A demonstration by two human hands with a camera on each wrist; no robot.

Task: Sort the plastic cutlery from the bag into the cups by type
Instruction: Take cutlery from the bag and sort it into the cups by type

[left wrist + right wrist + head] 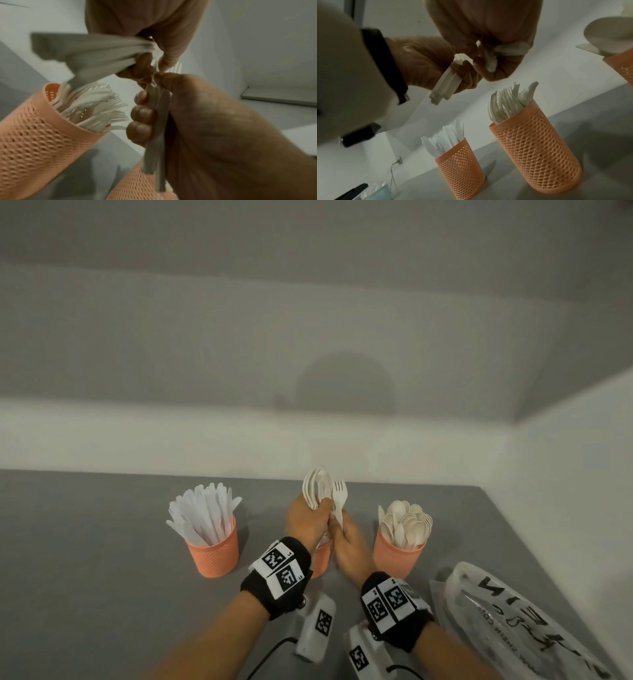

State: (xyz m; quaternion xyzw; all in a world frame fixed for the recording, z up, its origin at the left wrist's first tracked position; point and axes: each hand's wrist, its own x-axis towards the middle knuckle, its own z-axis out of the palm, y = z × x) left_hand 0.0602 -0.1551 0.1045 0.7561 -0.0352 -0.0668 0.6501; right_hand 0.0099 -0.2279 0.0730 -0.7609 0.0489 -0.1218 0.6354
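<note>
Above the middle orange mesh cup (534, 155), which holds forks (96, 105), my two hands meet. My left hand (310, 522) grips a bundle of white cutlery (317, 487) by the handles, heads fanned upward. My right hand (347, 537) pinches a white fork (339, 498) beside that bundle; the left wrist view shows more handles (85, 54) in its fingers. The left cup (214, 549) is full of knives, and the right cup (399, 556) is full of spoons. The bag (513, 621) lies flat at the right, near my right wrist.
The grey tabletop (102, 577) ends at a white wall behind the cups and another on the right. A thin cable (393, 174) and a dark object (353, 192) sit at the table's far left.
</note>
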